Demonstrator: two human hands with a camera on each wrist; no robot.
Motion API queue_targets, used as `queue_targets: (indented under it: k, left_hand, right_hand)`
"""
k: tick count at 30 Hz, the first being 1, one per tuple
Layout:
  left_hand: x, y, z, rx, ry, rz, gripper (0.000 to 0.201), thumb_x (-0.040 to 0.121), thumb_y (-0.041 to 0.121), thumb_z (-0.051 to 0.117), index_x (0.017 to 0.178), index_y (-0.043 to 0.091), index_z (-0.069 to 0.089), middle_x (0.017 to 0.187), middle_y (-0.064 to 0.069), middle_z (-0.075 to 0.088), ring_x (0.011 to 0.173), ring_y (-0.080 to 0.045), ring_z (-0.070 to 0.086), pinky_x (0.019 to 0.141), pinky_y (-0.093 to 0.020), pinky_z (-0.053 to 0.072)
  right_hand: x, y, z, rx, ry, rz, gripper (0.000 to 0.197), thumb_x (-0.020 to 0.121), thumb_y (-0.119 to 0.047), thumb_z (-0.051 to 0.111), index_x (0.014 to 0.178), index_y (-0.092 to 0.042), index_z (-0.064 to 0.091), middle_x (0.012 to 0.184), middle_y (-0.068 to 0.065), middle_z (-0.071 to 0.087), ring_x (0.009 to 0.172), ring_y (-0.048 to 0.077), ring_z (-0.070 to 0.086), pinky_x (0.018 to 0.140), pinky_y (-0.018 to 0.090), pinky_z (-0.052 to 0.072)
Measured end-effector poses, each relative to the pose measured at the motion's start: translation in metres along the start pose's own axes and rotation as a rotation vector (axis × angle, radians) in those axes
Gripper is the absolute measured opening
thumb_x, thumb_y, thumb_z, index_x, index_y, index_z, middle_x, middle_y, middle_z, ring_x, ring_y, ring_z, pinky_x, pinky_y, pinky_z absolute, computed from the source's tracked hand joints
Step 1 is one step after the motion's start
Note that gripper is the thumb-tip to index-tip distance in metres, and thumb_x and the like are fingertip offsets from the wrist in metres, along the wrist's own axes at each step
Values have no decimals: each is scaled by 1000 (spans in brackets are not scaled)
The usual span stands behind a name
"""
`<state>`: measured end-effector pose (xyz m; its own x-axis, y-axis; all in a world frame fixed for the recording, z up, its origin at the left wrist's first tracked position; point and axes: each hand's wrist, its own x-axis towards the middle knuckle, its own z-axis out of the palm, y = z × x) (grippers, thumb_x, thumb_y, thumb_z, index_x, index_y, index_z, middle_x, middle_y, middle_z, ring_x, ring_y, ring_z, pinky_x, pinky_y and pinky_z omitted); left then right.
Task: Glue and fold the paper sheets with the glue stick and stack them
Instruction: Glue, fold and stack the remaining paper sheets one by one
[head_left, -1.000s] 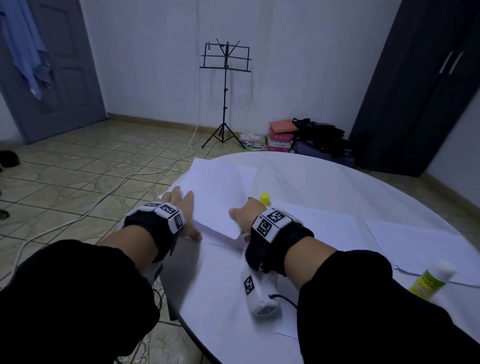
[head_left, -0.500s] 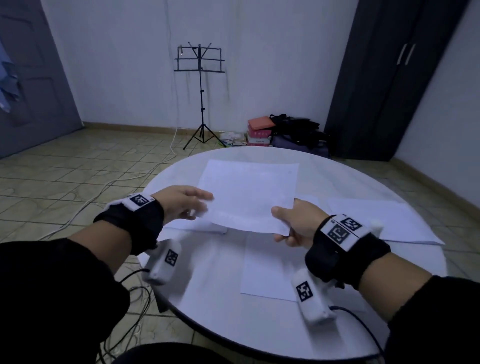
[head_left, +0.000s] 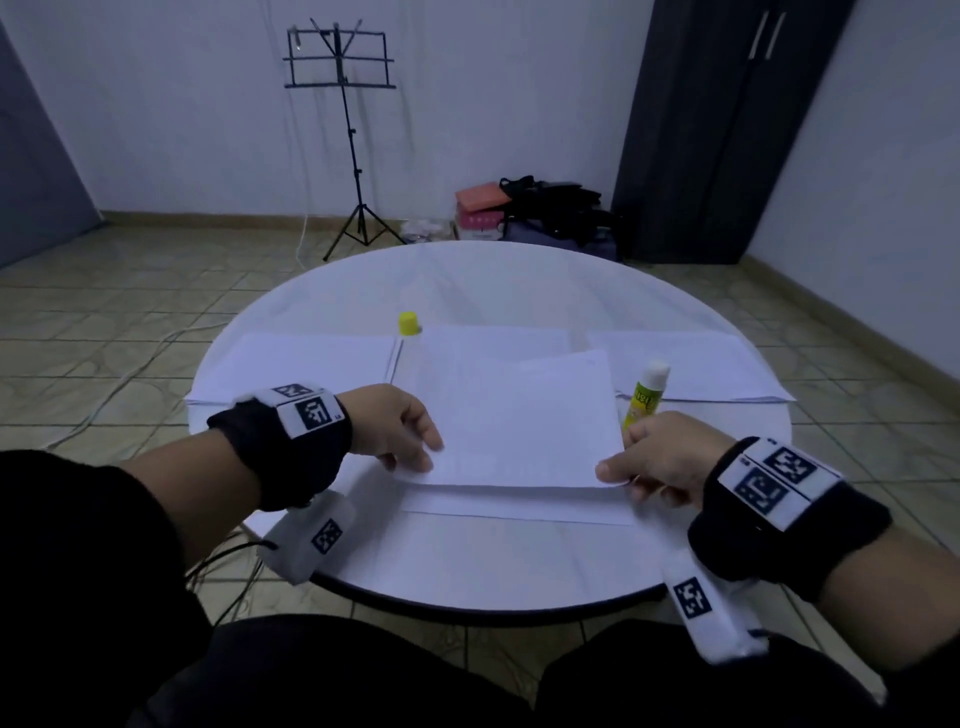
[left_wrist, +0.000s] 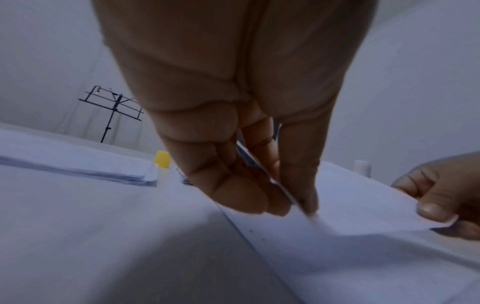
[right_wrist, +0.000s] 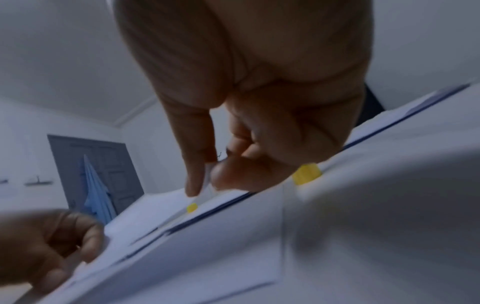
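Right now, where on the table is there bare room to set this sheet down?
Bare tabletop shows along the far rim, beyond the yellow cap, and along the near edge in front of the flat sheet. The middle band is crowded: left stack, right sheets and glue stick. Both hands, left hand and right hand, pinch the held sheet.

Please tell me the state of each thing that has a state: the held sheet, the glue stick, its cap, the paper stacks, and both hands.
Held sheet: pinched at both near corners, above another sheet.
Glue stick: uncapped, on the table.
Cap: off, standing alone.
Left stack: flat.
Right stack: flat.
Left hand: pinches sheet.
Right hand: pinches sheet.
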<state>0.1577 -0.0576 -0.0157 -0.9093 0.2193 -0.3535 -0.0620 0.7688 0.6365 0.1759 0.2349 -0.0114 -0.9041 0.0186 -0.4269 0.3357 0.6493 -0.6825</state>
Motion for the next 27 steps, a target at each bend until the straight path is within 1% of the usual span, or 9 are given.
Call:
queue_targets:
  k: [3, 5, 7, 10, 13, 17, 20, 22, 27]
  left_hand:
    - [1, -1, 2, 66, -48, -23, 20, 75, 5, 78, 79, 20, 66, 70, 2, 61, 54, -9, 57, 57, -17, 52]
    - [2, -1, 4, 78, -70, -26, 20, 75, 4, 78, 79, 20, 66, 69, 2, 61, 51, -5, 56, 54, -15, 50]
    - [3, -1, 5, 102, -86, -15, 20, 75, 6, 78, 80, 21, 66, 64, 5, 61, 45, -1, 54, 51, -12, 46]
    - [7, -1, 6, 172, -111, 4, 20, 75, 12, 79, 79, 26, 66, 53, 13, 59, 45, -2, 52, 50, -8, 41]
    - [10, -2, 6, 217, -126, 6, 21, 75, 16, 80, 80, 28, 64, 56, 11, 58, 52, -6, 53, 51, -6, 40]
    - [10, -4, 6, 238, -135, -4, 21, 74, 21, 81, 83, 29, 64, 60, 10, 59, 60, -8, 55, 51, -4, 39]
    - [10, -5, 5, 243, -142, 0, 21, 74, 21, 81, 82, 30, 64, 63, 8, 59, 62, -9, 54, 50, -4, 38]
    - [9, -6, 5, 239, -147, 2, 21, 73, 21, 81, 82, 30, 63, 63, 7, 59, 63, -9, 54, 51, -4, 38]
    - [7, -7, 4, 241, -150, 6, 22, 72, 24, 82, 83, 31, 65, 65, 9, 59, 67, -9, 55, 61, -13, 41]
  right_hand:
    - [1, 1, 2, -81, -8, 37, 32, 75, -13, 78, 70, -14, 47, 63, 8, 59, 58, 21, 56, 38, 17, 29]
    - [2, 1, 4, -122, -26, 64, 30, 76, -13, 77, 70, -12, 48, 62, 10, 59, 65, 25, 56, 37, 17, 28]
    - [2, 2, 7, -180, -40, 83, 27, 78, -13, 75, 70, -10, 49, 55, 8, 58, 66, 27, 54, 39, 19, 29]
    - [4, 2, 11, -252, -56, 95, 28, 80, -14, 74, 69, -10, 49, 47, 5, 56, 60, 25, 50, 40, 18, 29]
    - [7, 3, 11, -272, -58, 94, 27, 80, -14, 73, 69, -10, 49, 43, 4, 55, 44, 19, 43, 37, 17, 27]
    - [9, 5, 11, -276, -52, 76, 26, 79, -13, 73, 71, -11, 49, 46, 5, 55, 33, 14, 37, 36, 16, 26]
    - [10, 8, 11, -262, -51, 67, 26, 77, -13, 74, 71, -11, 49, 46, 5, 55, 32, 13, 36, 37, 17, 26]
    - [11, 9, 12, -251, -55, 64, 25, 76, -13, 75, 71, -11, 50, 45, 5, 54, 36, 15, 36, 40, 18, 26]
    - [11, 12, 11, -226, -60, 64, 23, 76, -11, 75, 70, -11, 53, 44, 5, 54, 42, 17, 39, 42, 21, 29]
